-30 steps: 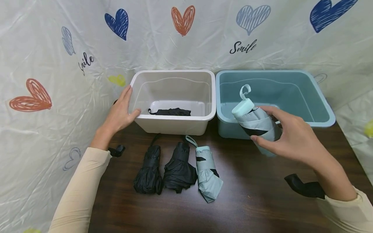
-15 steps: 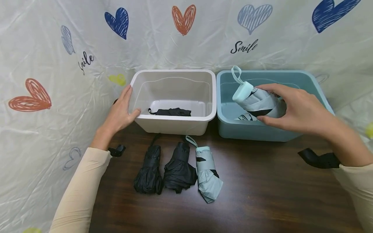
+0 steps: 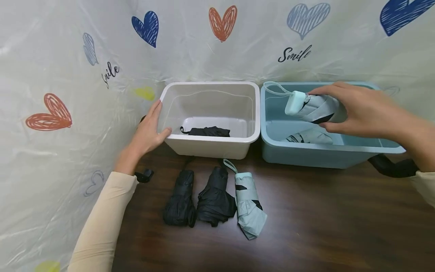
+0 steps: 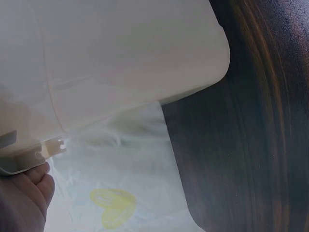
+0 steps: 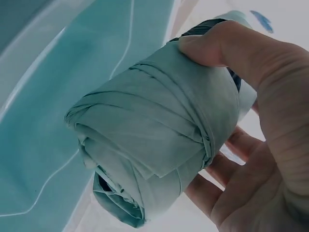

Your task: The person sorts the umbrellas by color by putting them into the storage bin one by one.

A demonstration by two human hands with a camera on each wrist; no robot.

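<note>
In the head view my right hand (image 3: 363, 109) grips a folded pale blue-grey umbrella (image 3: 316, 107) over the blue bin (image 3: 326, 155). Its mint handle end and wrist loop point left. The right wrist view shows the thumb and fingers around the rolled umbrella (image 5: 149, 116). Below it, another pale folded umbrella (image 3: 310, 136) lies inside the blue bin. My left hand (image 3: 144, 132) holds the left rim of the white bin (image 3: 207, 147), its thumb at the front corner. A black folded umbrella (image 3: 209, 131) lies in that bin.
Two black folded umbrellas (image 3: 180, 198) (image 3: 216, 198) and a light blue-grey one (image 3: 249, 204) lie side by side on the dark wooden table (image 3: 323, 226), in front of the bins. Behind the bins hangs a white sheet (image 3: 190, 49) printed with hearts.
My right hand has carried the pale umbrella up and away from me, from the blue bin's front edge to over its inside. The left hand stays on the white bin.
</note>
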